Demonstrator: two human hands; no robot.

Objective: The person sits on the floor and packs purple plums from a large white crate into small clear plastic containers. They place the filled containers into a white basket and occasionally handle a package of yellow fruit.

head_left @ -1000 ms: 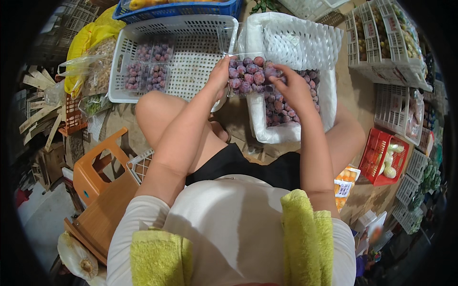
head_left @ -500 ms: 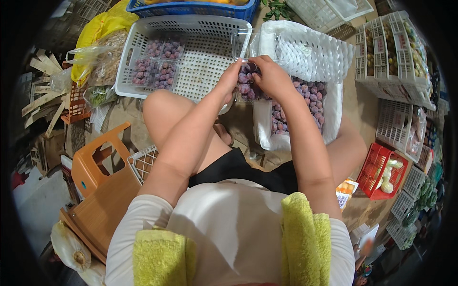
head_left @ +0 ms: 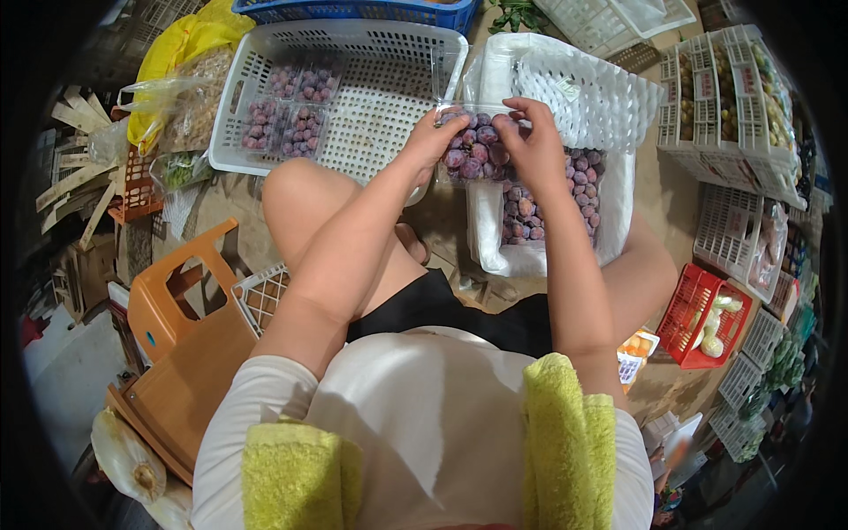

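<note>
My left hand (head_left: 428, 141) grips the left end of a clear plastic clamshell (head_left: 450, 177) of purple plums (head_left: 480, 152), its lid raised at the back. My right hand (head_left: 530, 141) is at the container's right end, thumb and fingers loosely bent and apart, touching the fruit. Beneath and right, a white foam-lined crate (head_left: 486, 238) holds many loose plums (head_left: 539, 203), with perforated white padding (head_left: 583, 97) folded over its far part. To the left, a white basket (head_left: 380, 97) holds several packed clamshells of plums (head_left: 300, 128).
A blue crate (head_left: 353, 11) stands beyond the basket; yellow bags (head_left: 168, 62) and an orange stool (head_left: 177, 291) are left. Stacked fruit crates (head_left: 724, 97) and a red basket (head_left: 693, 322) of pale vegetables are right. My bent legs (head_left: 309, 212) flank the work area.
My right hand moved in over the plums by half a second ago, and has since shifted right, uncovering more fruit in the container. My left hand keeps hold of it.
</note>
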